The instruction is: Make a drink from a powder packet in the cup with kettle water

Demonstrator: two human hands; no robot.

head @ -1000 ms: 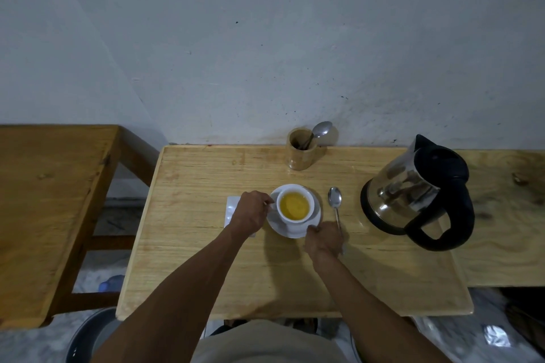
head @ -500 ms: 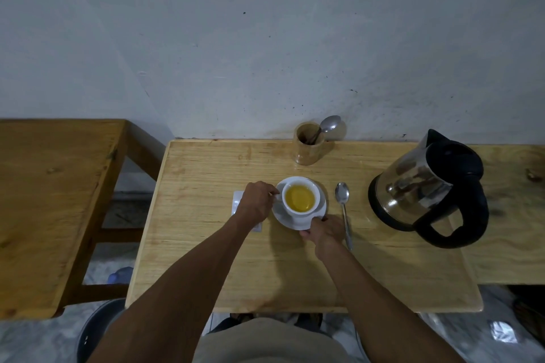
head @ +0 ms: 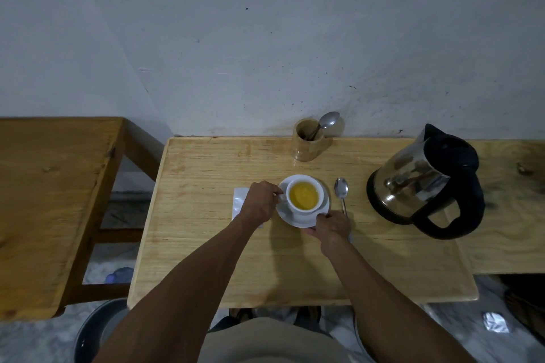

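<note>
A round white ceramic cup (head: 304,197), glossy and filled with an opaque yellow-orange drink, is sitting on a shallow white saucer (head: 298,219) near the middle of the pale, grained wooden table (head: 206,244). The cup's small handle is pointing left, where the left hand (head: 259,201) is closing its fingers around it; the exact pinch is hard to make out behind the knuckles. The right hand (head: 331,226) is gripping the saucer's near rim with its fingertips curled on the edge. Just left of the cup, partly under the left hand, a flat white rectangular packet (head: 240,205) is lying on the wood. Just right of the cup, a polished steel teaspoon (head: 342,193) is lying with its long axis running front to back, bowl toward the wall. Farther right of the cup, a shiny steel kettle (head: 413,183) with a black plastic handle is standing, spout toward the wall. Behind the cup, a cylindrical wooden holder (head: 306,146) is keeping another spoon (head: 326,122) bowl-up.
</note>
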